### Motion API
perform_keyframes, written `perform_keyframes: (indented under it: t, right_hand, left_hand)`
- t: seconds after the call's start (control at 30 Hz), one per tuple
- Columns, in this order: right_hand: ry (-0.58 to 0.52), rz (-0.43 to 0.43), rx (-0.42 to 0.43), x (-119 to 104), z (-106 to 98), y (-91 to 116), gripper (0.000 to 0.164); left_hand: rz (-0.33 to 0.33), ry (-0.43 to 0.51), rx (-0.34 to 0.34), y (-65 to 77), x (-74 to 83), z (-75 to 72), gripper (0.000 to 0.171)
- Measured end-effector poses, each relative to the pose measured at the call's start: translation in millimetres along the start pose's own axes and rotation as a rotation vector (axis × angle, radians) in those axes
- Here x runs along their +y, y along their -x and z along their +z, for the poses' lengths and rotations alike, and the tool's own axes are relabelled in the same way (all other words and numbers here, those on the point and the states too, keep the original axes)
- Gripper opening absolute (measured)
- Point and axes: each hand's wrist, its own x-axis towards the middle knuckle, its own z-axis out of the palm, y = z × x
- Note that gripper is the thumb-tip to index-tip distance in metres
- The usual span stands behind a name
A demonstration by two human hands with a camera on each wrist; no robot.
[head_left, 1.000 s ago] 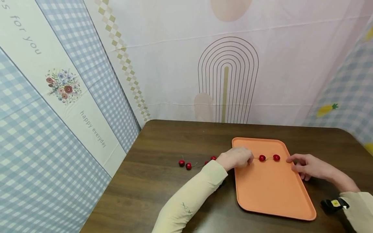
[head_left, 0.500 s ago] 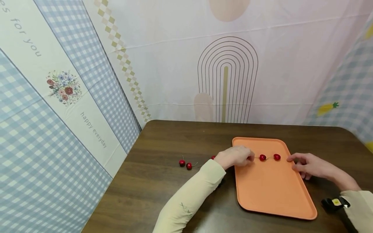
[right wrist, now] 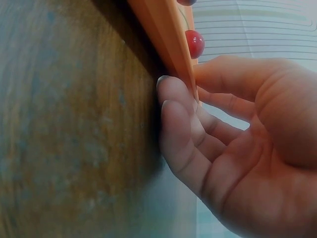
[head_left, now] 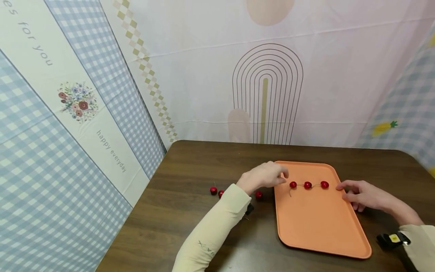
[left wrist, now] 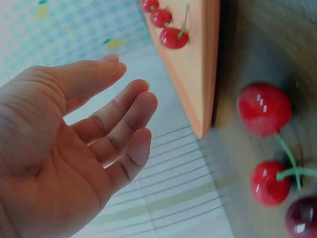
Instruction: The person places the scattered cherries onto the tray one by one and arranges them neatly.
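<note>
My left hand (head_left: pixel 262 176) hovers over the left rim of the orange tray (head_left: pixel 316 223), fingers bent loosely and nothing between them; the left wrist view shows the same hand (left wrist: pixel 94 134) with thumb and fingers apart. Three red cherries with stems lie in a row across the tray's far part: a left cherry (head_left: pixel 293 184), a middle cherry (head_left: pixel 307 185) and a right cherry (head_left: pixel 324 184). At the tray's right edge my right hand (head_left: pixel 365 194) holds the rim, which the right wrist view shows between thumb and fingers (right wrist: pixel 176 124).
More cherries lie on the dark wooden table (head_left: pixel 163 223) left of the tray, among them one cherry (head_left: pixel 213 190) at far left and another cherry (head_left: pixel 259 195) near the tray; the left forearm hides part of this group. A patterned cloth (head_left: pixel 200 75) hangs behind the table.
My left hand has let go of the left cherry's stem and moved back left and up, uncovering that cherry at the row's left end. The right hand stays at the tray's edge.
</note>
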Motion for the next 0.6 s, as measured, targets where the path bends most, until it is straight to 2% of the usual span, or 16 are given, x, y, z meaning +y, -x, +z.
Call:
perform_keyframes:
  t: [0.17,0.33,0.6]
  right_hand:
    - [0.01,-0.01,0.007,2.2,0.5,-0.7,0.04]
    - [0.018,-0.012,0.014,2.8,0.6,-0.6,0.04]
    - [0.0,-0.011,-0.005,2.7,-0.3,-0.5,0.041]
  left_hand:
    - [0.016,0.07,0.054,19.5,-12.2,-10.2,0.027]
    - [-0.001,0.159,0.103,39.1,-24.7,-17.5,0.026]
    - [-0.038,0.204,0.154,63.6,-43.5,-14.7,0.025]
